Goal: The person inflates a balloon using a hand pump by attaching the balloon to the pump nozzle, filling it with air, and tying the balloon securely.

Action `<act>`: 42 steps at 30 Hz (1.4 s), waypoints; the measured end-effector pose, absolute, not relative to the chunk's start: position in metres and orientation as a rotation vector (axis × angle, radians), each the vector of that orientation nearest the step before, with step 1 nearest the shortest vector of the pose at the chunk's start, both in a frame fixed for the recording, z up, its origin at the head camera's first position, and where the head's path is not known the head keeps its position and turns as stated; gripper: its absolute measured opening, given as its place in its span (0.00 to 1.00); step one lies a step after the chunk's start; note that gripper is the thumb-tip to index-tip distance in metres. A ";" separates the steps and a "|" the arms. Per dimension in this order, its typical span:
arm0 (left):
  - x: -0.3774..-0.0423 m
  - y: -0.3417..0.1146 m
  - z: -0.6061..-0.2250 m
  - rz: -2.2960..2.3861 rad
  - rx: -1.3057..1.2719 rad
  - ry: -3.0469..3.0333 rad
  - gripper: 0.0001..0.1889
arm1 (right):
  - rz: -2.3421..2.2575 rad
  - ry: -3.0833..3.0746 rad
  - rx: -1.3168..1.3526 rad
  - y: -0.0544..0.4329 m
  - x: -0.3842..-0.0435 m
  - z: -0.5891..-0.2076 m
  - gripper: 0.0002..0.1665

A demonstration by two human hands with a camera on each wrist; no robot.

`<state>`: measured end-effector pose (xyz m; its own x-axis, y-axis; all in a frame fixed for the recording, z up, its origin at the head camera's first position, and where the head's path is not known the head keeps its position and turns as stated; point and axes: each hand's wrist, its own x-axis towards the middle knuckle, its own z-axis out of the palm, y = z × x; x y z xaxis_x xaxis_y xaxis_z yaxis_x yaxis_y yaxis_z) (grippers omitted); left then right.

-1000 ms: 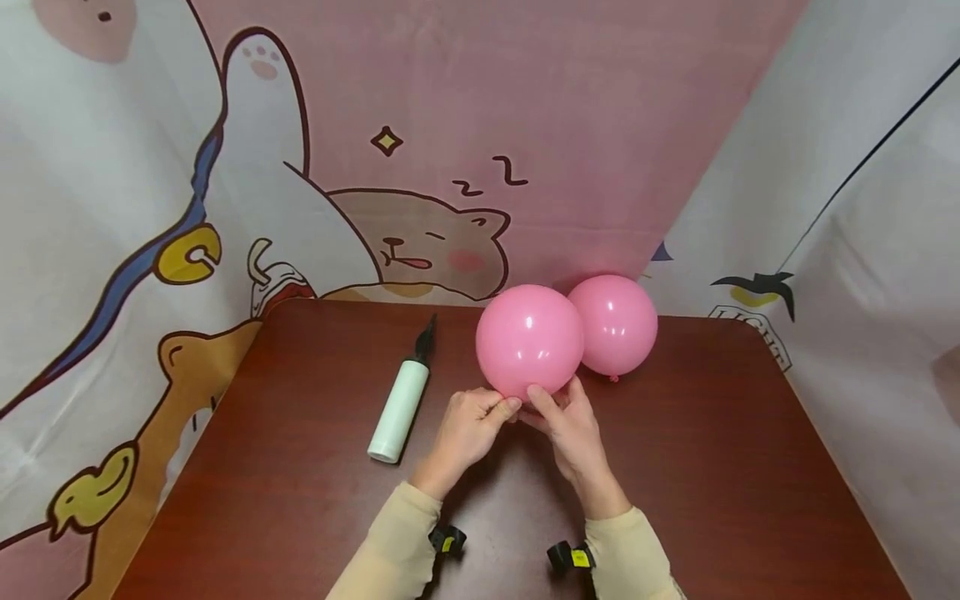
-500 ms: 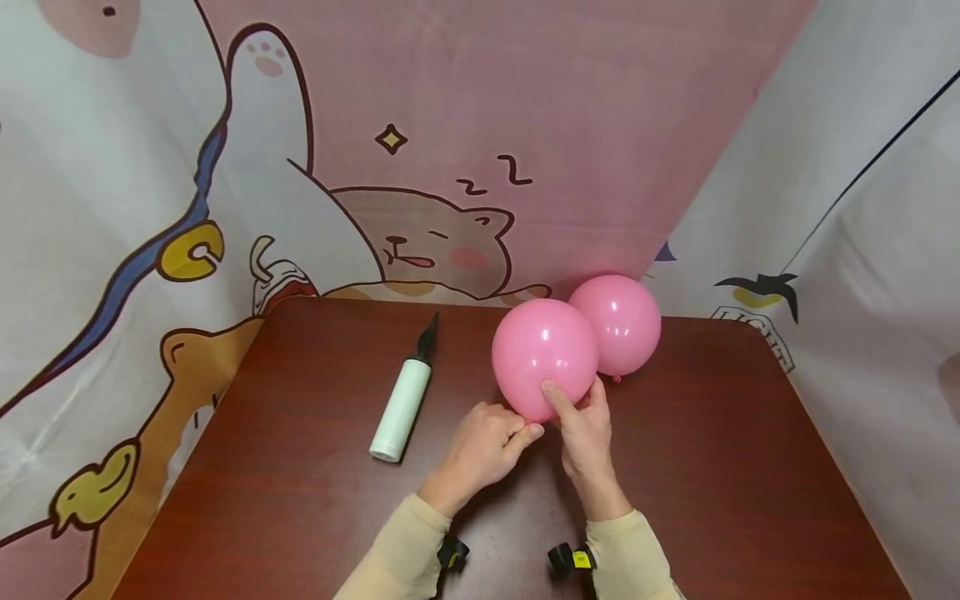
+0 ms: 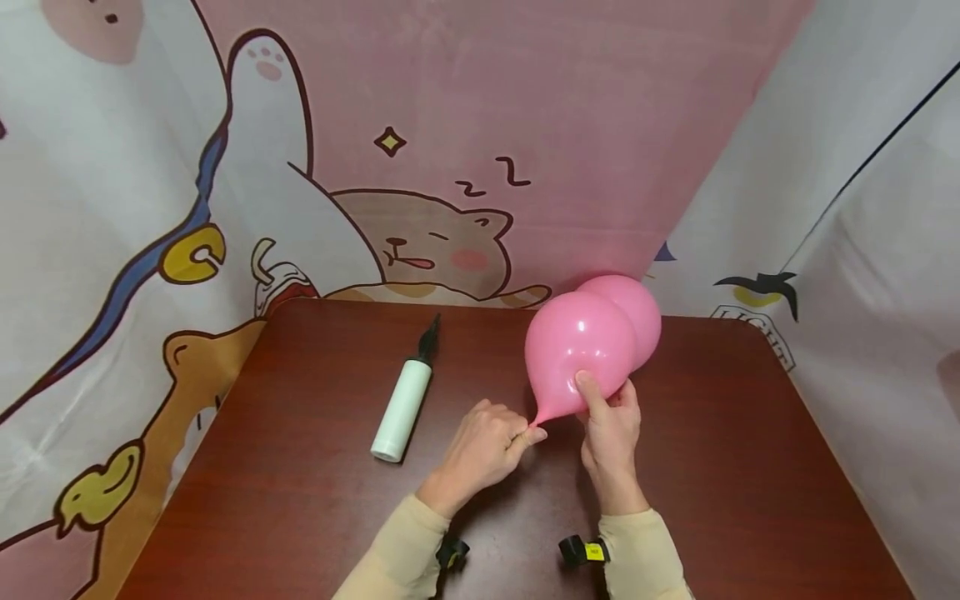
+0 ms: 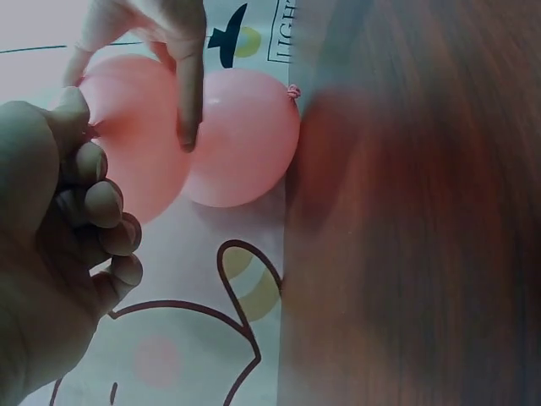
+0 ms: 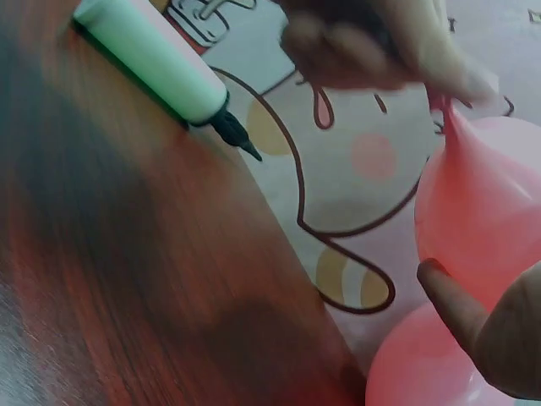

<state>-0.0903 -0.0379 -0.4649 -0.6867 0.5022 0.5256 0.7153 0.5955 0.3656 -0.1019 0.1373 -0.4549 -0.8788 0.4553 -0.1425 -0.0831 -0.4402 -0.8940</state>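
Observation:
My left hand (image 3: pixel 483 447) pinches the stretched neck of an inflated pink balloon (image 3: pixel 579 346) between thumb and curled fingers. The neck is drawn out toward the left, as the right wrist view also shows. My right hand (image 3: pixel 613 446) holds the round body of this balloon from the right, thumb on the near side and fingers partly hidden behind it. Directly behind sits a second pink balloon (image 3: pixel 647 310), partly covered by the first. Its knotted end (image 4: pixel 293 92) appears in the left wrist view.
A pale green hand pump (image 3: pixel 402 410) with a black nozzle lies left of my hands on the dark wooden table (image 3: pixel 285 467). Behind the table hangs a cartoon-printed cloth (image 3: pixel 600 125). Black wrist devices (image 3: pixel 573 550) show at both sleeves.
The held balloon has moved right and now overlaps the rear balloon more. My right hand went right with it, while its neck has stretched out from my left hand's pinch.

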 end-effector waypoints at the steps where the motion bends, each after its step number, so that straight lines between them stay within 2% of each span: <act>1: -0.091 -0.037 -0.464 -0.799 -0.973 -2.468 0.27 | 2.378 -1.438 -0.513 0.136 -0.101 -0.454 0.25; 4: -0.094 -0.034 -0.462 -0.805 -0.943 -2.508 0.26 | 2.420 -1.457 -0.460 0.133 -0.098 -0.452 0.26; 11: -0.098 -0.025 -0.461 -0.841 -0.911 -2.568 0.19 | 2.417 -1.572 -0.324 0.131 -0.093 -0.449 0.35; 18: -0.098 -0.036 -0.464 -0.945 -0.862 -2.581 0.12 | 2.311 -1.683 -0.315 0.147 -0.095 -0.447 0.39; 27: -0.104 -0.072 -0.463 -0.947 -0.636 -2.668 0.17 | 2.206 -1.819 -0.326 0.180 -0.094 -0.444 0.44; 42: -0.116 -0.133 -0.457 -0.820 -0.574 -2.713 0.22 | 1.850 -2.038 -0.402 0.243 -0.096 -0.440 0.53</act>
